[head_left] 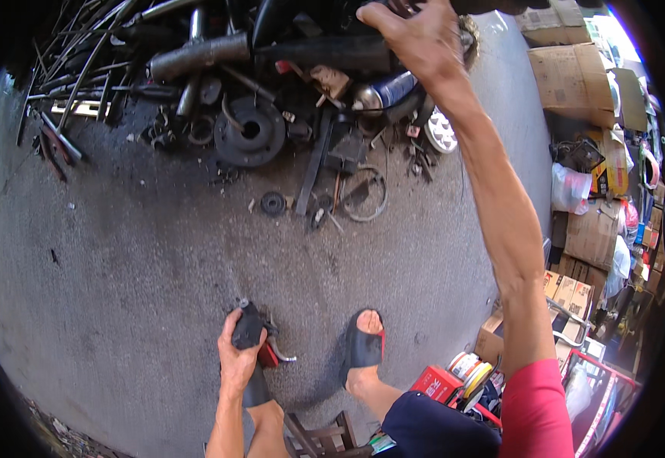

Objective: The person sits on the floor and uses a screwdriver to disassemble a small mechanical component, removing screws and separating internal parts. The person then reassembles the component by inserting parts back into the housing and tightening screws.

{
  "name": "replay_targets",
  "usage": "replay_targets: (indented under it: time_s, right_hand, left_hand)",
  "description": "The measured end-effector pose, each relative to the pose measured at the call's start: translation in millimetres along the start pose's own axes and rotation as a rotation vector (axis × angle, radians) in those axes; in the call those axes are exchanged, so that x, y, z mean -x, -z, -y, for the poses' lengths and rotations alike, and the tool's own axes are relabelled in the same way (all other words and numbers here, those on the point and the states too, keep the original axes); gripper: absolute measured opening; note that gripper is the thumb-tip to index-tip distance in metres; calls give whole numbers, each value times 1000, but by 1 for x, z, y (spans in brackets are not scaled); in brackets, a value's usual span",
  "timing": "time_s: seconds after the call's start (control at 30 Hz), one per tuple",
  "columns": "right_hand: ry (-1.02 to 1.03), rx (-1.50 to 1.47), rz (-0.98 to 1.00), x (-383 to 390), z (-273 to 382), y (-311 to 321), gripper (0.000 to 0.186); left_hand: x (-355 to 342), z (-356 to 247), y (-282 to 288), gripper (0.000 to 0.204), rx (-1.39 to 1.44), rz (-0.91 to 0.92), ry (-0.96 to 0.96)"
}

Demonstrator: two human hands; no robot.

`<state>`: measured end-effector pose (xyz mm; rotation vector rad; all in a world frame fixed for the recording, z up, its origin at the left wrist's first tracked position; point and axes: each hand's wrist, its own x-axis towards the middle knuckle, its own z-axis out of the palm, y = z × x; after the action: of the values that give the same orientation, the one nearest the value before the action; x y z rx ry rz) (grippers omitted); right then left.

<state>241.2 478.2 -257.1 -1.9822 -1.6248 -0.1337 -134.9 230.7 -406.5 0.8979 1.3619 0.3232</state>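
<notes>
My left hand is closed around a compact black mechanical part, held low in front of my left foot. A thin, bent silvery piece sticks out beside it; whether it belongs to the part I cannot tell. Far forward, my right arm reaches up to the top edge. My right hand is there over the pile of metal parts, fingers curled at something dark, partly cut off by the frame. Close under that hand lie a blue and white spray can and a thick black tube.
Along the far side lie steel pipes, a round flanged disc, a metal ring and a white toothed wheel. Cardboard boxes line the right. A red box and a wooden stool are near my legs.
</notes>
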Motion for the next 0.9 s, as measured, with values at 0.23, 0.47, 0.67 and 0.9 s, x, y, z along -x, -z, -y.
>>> replay_targets:
  time_s: [0.23,0.47,0.67,0.9]
  right_hand:
    - [-208,-223,831,204,65,84,43]
    - [-2,-24,1232,397,111,102,53]
    - [-121,-91,1247,470,144,117,54]
    - [-61,-51,1065,440,144,157,48]
  left_hand:
    - [17,-11,-4,49,47,1,51]
    - [25,26,-16,59,-478,46,-177]
    - [37,64,-26,57,-619,67,-271]
    - [76,15,11,44,-289,172,-124]
